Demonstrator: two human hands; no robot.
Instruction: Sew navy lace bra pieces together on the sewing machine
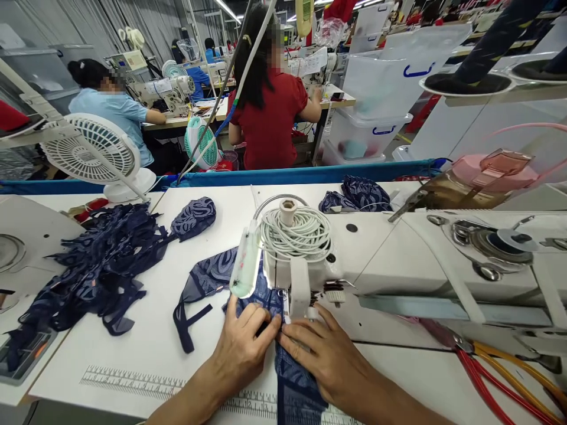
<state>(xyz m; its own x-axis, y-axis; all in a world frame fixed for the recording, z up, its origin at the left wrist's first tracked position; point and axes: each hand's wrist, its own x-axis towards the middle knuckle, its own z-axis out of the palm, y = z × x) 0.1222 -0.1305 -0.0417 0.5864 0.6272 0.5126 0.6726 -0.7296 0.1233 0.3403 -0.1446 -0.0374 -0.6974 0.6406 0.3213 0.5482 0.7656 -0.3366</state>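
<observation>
A strip of navy patterned fabric [297,378] runs under the sewing machine's needle area and down toward the table's front edge. My left hand [245,339] is closed on its left side, thumb and fingers pinching the cloth just in front of the presser foot. From the right, my right hand [321,354] grips the same strip, fingertips close to my left thumb. The machine head [301,283] stands right above my fingers and partly hides the stitching point. More navy fabric [210,274] with a loose narrow strap spreads to the left of the needle.
Dark blue fabric pieces [106,260] are heaped at the left. A ruler strip [133,381] marks the table front. Red-handled and yellow-handled scissors [478,366] lie at the right. Beyond stand a white fan [93,147], a pink-lidded bottle [491,177] and a person in red [270,118].
</observation>
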